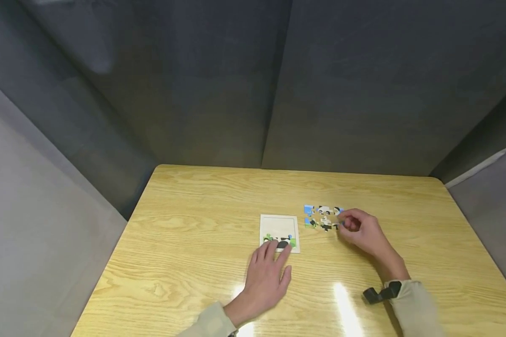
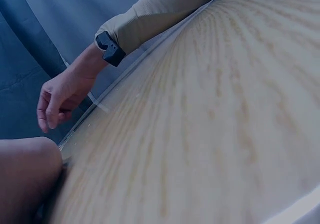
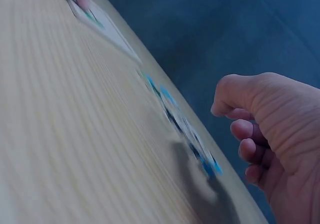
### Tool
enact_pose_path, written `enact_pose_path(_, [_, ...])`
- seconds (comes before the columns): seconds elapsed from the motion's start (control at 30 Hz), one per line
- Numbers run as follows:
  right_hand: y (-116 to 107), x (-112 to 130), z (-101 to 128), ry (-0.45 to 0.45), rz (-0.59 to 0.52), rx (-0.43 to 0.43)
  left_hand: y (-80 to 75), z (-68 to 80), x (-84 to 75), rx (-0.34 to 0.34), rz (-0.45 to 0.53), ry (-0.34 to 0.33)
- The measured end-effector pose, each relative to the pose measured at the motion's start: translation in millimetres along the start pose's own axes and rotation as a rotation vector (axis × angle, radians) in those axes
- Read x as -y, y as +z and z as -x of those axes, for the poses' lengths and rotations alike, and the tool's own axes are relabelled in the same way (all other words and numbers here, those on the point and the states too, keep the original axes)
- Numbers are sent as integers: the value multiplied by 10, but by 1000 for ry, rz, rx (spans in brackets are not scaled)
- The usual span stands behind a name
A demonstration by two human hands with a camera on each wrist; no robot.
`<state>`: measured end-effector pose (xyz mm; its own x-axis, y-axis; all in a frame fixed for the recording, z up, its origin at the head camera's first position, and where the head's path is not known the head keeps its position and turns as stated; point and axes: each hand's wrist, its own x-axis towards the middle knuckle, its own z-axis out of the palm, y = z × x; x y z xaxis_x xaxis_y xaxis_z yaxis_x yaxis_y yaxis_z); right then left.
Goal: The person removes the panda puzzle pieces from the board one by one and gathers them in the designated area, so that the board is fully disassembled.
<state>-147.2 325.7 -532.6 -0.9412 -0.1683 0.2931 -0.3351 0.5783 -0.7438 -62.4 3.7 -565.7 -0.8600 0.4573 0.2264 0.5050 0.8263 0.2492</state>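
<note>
A white puzzle tray (image 1: 278, 224) lies on the table, its lower part filled with green, black and white pieces (image 1: 283, 242). My left hand (image 1: 266, 283) lies palm down, outstretched fingertips resting on the tray's near edge and lower pieces. To the tray's right are several loose puzzle pieces (image 1: 325, 222) in blue, white and black, with panda parts. My right hand (image 1: 364, 234) hovers just above their right side, fingers loosely bent. In the right wrist view, the right hand (image 3: 280, 129) is apart from the pieces (image 3: 182, 129); no piece shows in its fingers.
The wooden table (image 1: 194, 210) has rounded far corners. Dark curtains (image 1: 211, 93) hang behind it, with lighter grey cloth (image 1: 33, 210) at the left side. A black wrist device (image 1: 383, 293) sits at the right cuff. Bright glare falls on the near tabletop.
</note>
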Motion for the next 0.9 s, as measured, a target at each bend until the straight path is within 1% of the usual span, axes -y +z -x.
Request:
enact_pose_path(0.13, [204,217,-24,-90,13,7,-9,-4,8,0,-11,-6])
enact_pose_path(0.23, [381,374,-46,-163,23,43,-18,-2,16,2,-21,-10])
enact_pose_path(0.33, [554,536,-66,-206,4,98,-20,-4,25,0,-30,-11])
enact_pose_path(0.47, [754,703,-97,-207,-35,169,-7,-14,28,-6,-39,-4])
enact_pose_path(0.63, [965,774,-151,-199,-59,227,-4,-35,20,-7,-47,-2])
enact_pose_path(0.73, [1068,790,-176,-200,-50,251,-19,-48,38,-24,-3,-2])
enact_pose_path(0.8, [1117,804,-186,-198,-46,264,-42,-63,67,-49,61,-13])
enact_pose_path(0.9, [1182,806,-202,-203,-42,279,-80,-103,155,-103,169,-35])
